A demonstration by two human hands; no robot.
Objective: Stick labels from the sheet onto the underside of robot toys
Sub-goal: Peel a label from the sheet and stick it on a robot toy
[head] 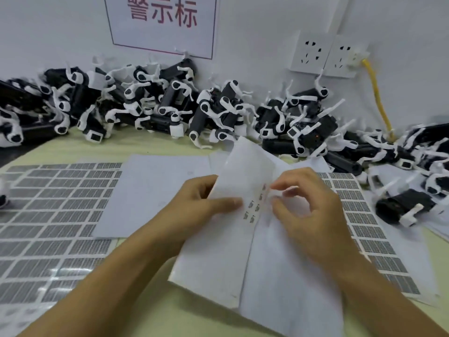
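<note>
Nearest to us, our 2 forearms reach in from the near edge of the counter (150, 147), which is pale yellow-green. Our left hand (194, 203) grips the bent white label sheet (218, 259) at its left side, thumb on top and fingers curled behind the paper. Our right hand (313, 212) hovers over the fold, thumb and forefinger closed to a pinch at a small label (273, 190); blur keeps us from telling whether the label is off the sheet. A few dark printed labels remain in 2 short columns along the crease.

To the left lies a used sheet (48, 215) with a grid of grey rectangles, reaching the counter's left edge, and a plain white sheet (150, 190) overlaps it. Another gridded sheet (364, 215) shows under our right hand. Near the right edge 1 robot toy (408, 207) lies alone on its side.

Along the far edge, against the wall, a long pile of black-and-white robot toys (170, 105) stretches across. Above it hang a sign (162, 23) with red characters, 2 wall sockets (323, 54) and a yellow cable (379, 100).
</note>
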